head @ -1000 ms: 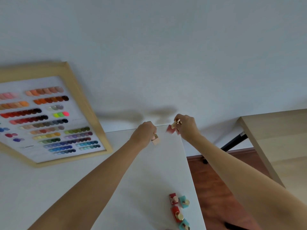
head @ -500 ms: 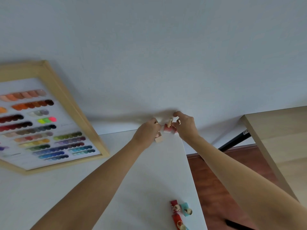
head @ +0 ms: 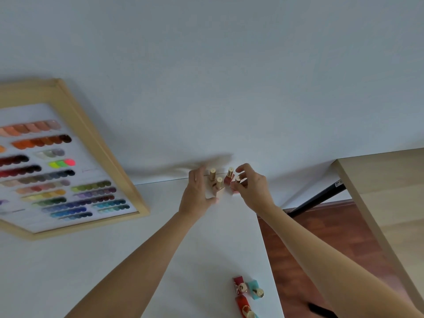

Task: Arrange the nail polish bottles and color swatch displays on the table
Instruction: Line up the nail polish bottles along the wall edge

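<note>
Nearest on the white table (head: pixel 114 271), close to its right edge, stands a small cluster of nail polish bottles: a dark red bottle (head: pixel 238 281) and a teal bottle (head: pixel 253 287) side by side, each with a gold cap, and a brighter red bottle (head: pixel 242 305) just in front of them, partly cut off by the bottom of the view. Bare white tabletop runs from this cluster up to the hands. To the right of the table edge the floor (head: pixel 321 249) is reddish wood, and beyond it sits a pale wooden table (head: pixel 378 191).

At the table's far right corner, against the white wall (head: pixel 229 65), both hands work on a second group of bottles. The left hand (head: pixel 197 193) has its fingers curled against two beige bottles (head: pixel 216 188) with gold caps, the thumb tucked under the nearer one. The right hand (head: pixel 252 189) pinches the pink bottle (head: pixel 235 185) by its cap, with a rose bottle (head: pixel 228 179) standing touching it on the left. The four sit almost against each other, right at the back edge.

Far left, a color swatch display (head: pixel 68 168) in a light wooden frame leans on the wall, with rows of painted swatches on a white board.
</note>
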`<action>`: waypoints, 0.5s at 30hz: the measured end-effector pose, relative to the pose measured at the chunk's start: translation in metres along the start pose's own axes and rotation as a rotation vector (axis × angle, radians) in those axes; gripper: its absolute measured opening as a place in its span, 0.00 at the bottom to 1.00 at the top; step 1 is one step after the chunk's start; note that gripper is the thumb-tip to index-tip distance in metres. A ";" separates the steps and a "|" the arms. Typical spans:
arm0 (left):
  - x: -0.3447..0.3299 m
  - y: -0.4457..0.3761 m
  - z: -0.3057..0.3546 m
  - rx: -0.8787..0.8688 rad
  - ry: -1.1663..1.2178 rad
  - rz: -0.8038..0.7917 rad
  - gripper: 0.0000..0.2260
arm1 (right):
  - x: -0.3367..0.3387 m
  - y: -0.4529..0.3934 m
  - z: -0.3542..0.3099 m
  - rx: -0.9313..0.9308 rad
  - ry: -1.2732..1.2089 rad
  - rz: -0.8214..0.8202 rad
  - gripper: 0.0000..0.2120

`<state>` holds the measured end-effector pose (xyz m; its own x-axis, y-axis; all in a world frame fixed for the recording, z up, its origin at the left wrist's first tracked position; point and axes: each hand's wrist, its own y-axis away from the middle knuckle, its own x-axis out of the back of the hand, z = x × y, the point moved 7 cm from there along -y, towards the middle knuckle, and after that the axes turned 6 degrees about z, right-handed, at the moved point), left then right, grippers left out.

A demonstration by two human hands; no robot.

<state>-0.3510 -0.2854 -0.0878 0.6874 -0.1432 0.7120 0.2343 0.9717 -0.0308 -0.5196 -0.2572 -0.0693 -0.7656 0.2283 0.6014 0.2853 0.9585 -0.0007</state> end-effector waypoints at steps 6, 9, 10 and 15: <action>-0.018 -0.004 -0.014 0.081 0.043 -0.079 0.42 | -0.009 -0.005 0.010 0.018 0.108 -0.064 0.24; -0.024 -0.012 -0.015 0.069 0.032 -0.109 0.43 | -0.014 -0.015 0.012 0.016 0.141 -0.171 0.28; -0.025 -0.015 -0.015 0.064 0.036 -0.114 0.42 | -0.016 -0.018 0.012 0.033 0.153 -0.224 0.29; -0.026 -0.022 -0.016 0.030 0.050 -0.102 0.35 | -0.027 -0.028 0.020 0.015 0.217 -0.414 0.36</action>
<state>-0.3631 -0.3060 -0.1172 0.6948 -0.2506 0.6741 0.2852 0.9565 0.0616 -0.5186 -0.2864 -0.1018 -0.6747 -0.2131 0.7067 -0.0281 0.9641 0.2640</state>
